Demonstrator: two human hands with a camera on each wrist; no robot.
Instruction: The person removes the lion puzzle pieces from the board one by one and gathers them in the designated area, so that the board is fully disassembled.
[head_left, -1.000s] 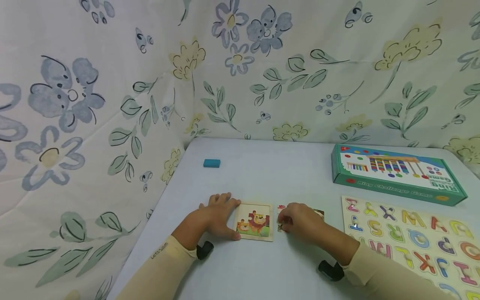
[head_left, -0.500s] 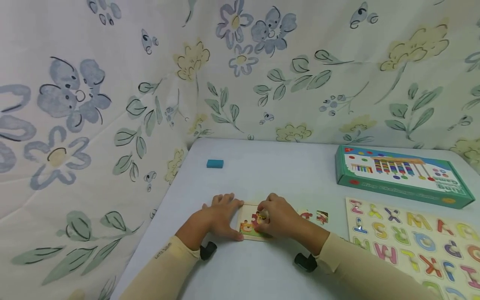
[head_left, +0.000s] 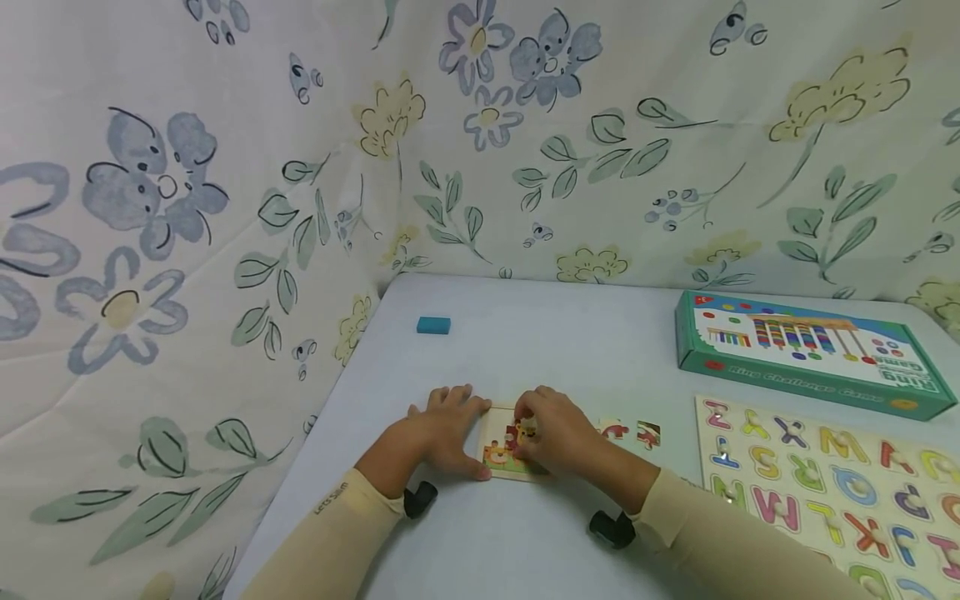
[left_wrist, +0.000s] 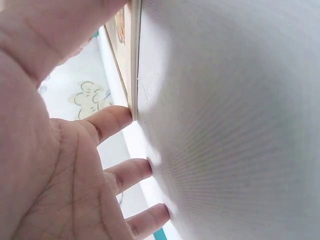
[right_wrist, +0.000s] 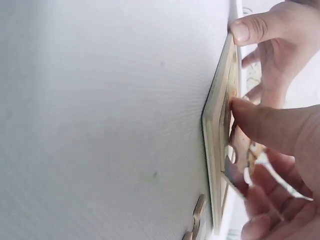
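A small wooden jigsaw tray (head_left: 493,425) with a lion-and-cub picture lies on the white table between the hands. My left hand (head_left: 448,435) rests with spread, straight fingers along its left side; thumb and index fingertip touch the frame near two corners. Above the tray's right part, my right hand (head_left: 558,433) pinches a puzzle piece (right_wrist: 242,145). In the right wrist view that piece is tilted at the tray, the thumb on its edge. The hand hides much of the picture from the head view. Two loose puzzle pieces (head_left: 648,434) show right of the tray.
A teal block (head_left: 433,325) lies at the back left. At the right are an alphabet peg board (head_left: 795,467) and, behind it, a green ring game box (head_left: 813,357). A floral cloth (head_left: 487,200) hangs behind and left of the table.
My right hand has moved left from the loose pieces to the tray, bringing a puzzle piece with it. The left hand stays at the tray's edge. The head view has shifted slightly.
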